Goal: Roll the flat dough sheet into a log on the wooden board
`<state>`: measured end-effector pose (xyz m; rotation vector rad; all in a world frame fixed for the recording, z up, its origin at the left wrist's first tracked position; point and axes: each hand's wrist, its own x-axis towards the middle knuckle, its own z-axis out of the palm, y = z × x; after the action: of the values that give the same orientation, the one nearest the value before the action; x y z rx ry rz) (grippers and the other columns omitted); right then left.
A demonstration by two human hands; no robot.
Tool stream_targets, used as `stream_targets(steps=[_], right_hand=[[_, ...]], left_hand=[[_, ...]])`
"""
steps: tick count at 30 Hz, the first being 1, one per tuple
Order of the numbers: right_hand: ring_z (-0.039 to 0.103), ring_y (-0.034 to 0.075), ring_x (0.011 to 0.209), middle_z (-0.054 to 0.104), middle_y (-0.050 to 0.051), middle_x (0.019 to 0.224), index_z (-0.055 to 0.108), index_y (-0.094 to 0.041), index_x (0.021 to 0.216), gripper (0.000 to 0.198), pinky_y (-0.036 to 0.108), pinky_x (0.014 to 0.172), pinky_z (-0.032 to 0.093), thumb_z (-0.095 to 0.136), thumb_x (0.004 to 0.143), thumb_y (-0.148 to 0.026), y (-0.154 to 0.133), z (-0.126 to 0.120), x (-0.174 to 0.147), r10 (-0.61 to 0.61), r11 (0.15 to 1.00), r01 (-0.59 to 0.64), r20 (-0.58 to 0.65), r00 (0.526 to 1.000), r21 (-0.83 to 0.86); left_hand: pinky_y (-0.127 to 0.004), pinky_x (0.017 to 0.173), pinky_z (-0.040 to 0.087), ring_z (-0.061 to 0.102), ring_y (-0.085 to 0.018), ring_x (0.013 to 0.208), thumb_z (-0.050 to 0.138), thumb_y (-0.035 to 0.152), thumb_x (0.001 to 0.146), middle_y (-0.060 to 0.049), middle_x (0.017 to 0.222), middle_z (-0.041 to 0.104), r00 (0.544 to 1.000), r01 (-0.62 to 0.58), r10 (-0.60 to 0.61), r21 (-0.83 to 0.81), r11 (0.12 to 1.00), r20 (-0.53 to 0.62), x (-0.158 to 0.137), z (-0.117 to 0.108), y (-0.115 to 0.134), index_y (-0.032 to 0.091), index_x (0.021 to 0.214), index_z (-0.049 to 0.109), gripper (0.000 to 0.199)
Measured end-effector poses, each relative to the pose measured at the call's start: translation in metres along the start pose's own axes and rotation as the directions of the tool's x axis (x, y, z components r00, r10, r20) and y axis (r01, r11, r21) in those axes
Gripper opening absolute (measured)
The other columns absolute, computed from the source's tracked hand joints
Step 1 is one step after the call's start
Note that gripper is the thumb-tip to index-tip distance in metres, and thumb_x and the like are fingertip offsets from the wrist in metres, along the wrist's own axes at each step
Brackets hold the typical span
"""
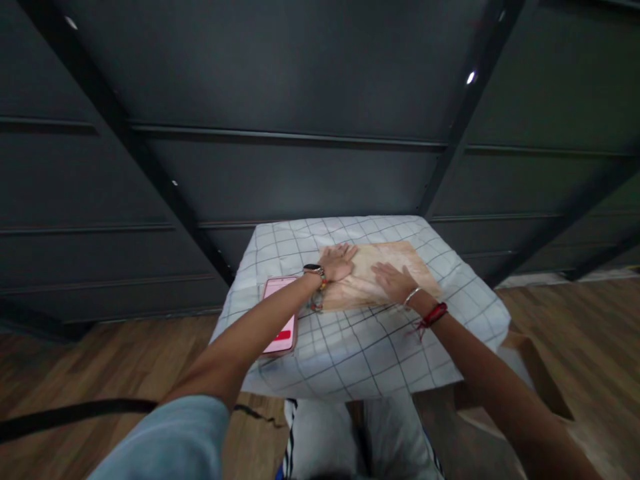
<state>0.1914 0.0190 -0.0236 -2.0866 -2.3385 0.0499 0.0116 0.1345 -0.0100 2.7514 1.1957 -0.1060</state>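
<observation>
A flat tan sheet (400, 257), paper-like and a little creased, lies on the table before me. My left hand (338, 261) rests flat on its left part with the fingers spread. On the right part of the sheet is my right hand (394, 281), fingers stretched out and slightly blurred. Both palms face down, and nothing shows in either hand. Left of the sheet, partly under my left forearm, lies a phone (285, 341) with a pink screen.
A white checked cloth (345, 360) covers the small table. Behind it stands a dark panelled wall (300, 177). An open cardboard box (537, 373) sits on the wooden floor at the right. A black strap or cable (75, 417) runs in from the left.
</observation>
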Motion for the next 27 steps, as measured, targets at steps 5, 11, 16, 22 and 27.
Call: stream_targets(steps=[5,11,16,22,27], right_hand=[[0.031,0.024,0.136,0.036,0.009,0.147,0.041,-0.021,0.140,0.047,0.061,0.104,0.026,0.022,0.097,-0.027,0.001,0.000,0.000,0.031,1.000,-0.031,-0.009,0.999,-0.001],[0.033,0.023,0.135,0.037,0.006,0.147,0.041,-0.024,0.140,0.046,0.057,0.106,0.027,0.026,0.096,-0.028,-0.006,0.001,-0.009,-0.081,0.997,0.081,-0.034,0.996,-0.004],[0.031,0.022,0.136,0.035,0.005,0.148,0.040,-0.023,0.140,0.049,0.061,0.106,0.024,0.021,0.095,-0.021,0.007,-0.010,0.009,0.001,0.999,0.001,0.048,0.999,-0.034],[0.031,0.024,0.136,0.035,0.005,0.149,0.041,-0.024,0.140,0.047,0.055,0.105,0.030,0.024,0.096,-0.027,-0.009,0.006,-0.010,-0.052,0.998,0.051,-0.040,0.998,-0.043],[0.042,0.021,0.127,0.049,0.006,0.138,0.050,-0.025,0.131,0.041,0.048,0.104,0.031,0.028,0.097,-0.020,-0.003,-0.006,0.000,-0.075,0.995,0.073,-0.034,0.997,-0.062]], left_hand=[[-0.050,0.111,0.014,0.014,-0.025,0.142,0.026,0.034,0.090,-0.009,0.155,0.016,0.998,-0.059,0.059,-0.006,0.998,0.033,0.001,0.000,0.000,0.021,0.149,0.015,0.062],[-0.050,0.112,0.012,0.014,-0.025,0.142,0.026,0.036,0.090,-0.008,0.155,0.016,0.995,-0.100,0.098,-0.060,0.993,-0.034,-0.016,0.009,-0.001,0.024,0.149,0.017,0.060],[-0.055,0.109,0.016,0.017,-0.027,0.141,0.027,0.035,0.089,-0.007,0.154,0.021,1.000,-0.029,0.029,-0.105,0.994,-0.001,0.007,-0.002,0.001,0.026,0.149,0.015,0.062],[-0.049,0.113,0.011,0.013,-0.023,0.142,0.031,0.036,0.088,-0.001,0.155,0.017,0.996,-0.088,0.084,-0.109,0.990,-0.040,-0.017,0.006,0.004,0.030,0.148,0.018,0.061],[-0.055,0.111,0.007,0.008,-0.027,0.142,0.026,0.036,0.090,-0.007,0.156,0.010,0.999,-0.024,0.020,-0.095,0.995,-0.042,-0.004,-0.003,0.007,0.022,0.149,0.013,0.062]])
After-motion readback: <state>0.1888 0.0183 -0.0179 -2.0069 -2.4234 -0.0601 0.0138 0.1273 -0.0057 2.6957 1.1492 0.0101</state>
